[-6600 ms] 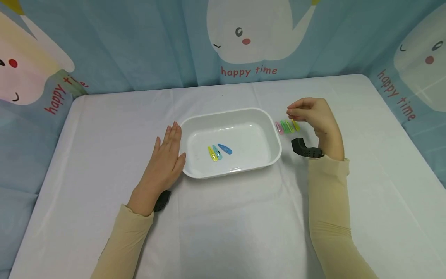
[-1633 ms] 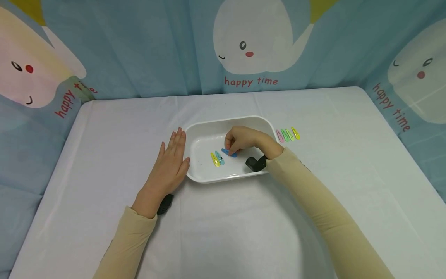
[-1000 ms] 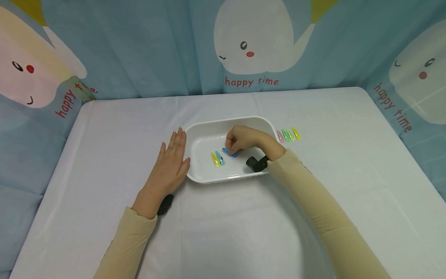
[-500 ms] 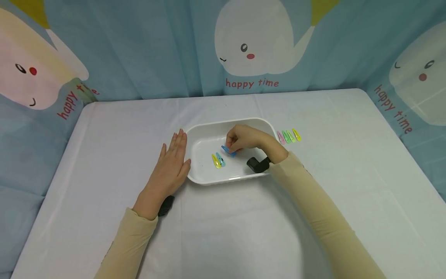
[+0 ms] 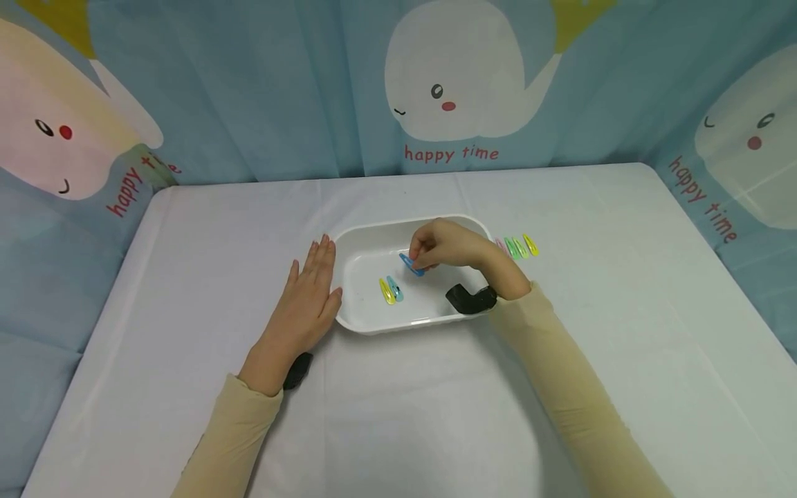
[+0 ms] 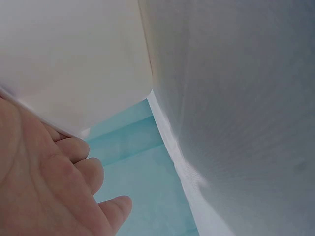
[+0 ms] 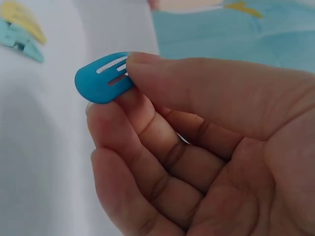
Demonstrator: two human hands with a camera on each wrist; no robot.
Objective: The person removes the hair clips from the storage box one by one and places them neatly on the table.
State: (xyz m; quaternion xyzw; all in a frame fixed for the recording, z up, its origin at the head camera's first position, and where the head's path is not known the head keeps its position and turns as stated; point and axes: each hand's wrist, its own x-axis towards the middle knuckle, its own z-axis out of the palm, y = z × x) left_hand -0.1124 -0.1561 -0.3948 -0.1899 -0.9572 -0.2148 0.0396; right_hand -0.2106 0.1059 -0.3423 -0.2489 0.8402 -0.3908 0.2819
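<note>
My right hand [image 5: 451, 243] pinches a blue snap hair clip [image 5: 411, 265] between thumb and fingers, over the white tray [image 5: 380, 326]. In the right wrist view the clip's rounded end [image 7: 98, 83] sticks out past the thumb tip, and its narrow end is hidden behind the thumb. A yellow hair clip [image 5: 387, 291] and a light blue hair clip [image 5: 395, 288] lie side by side on the tray floor, to the left of the held one. Against the tray's left side rests my left hand [image 5: 301, 301], fingers straight; in the left wrist view its fingers touch the tray wall [image 6: 74, 59].
Just right of the tray, several hair clips lie in a row, from a pink one, partly hidden by the tray, past green ones to a yellow clip [image 5: 530, 245]. White cloth [image 5: 398, 415] covers the table. A blue curtain [image 5: 280, 90] hangs behind the far edge.
Earlier my right hand was by the row outside the tray. It moved left into the tray, took the blue clip and has now raised it slightly. My left hand stays at the tray's side.
</note>
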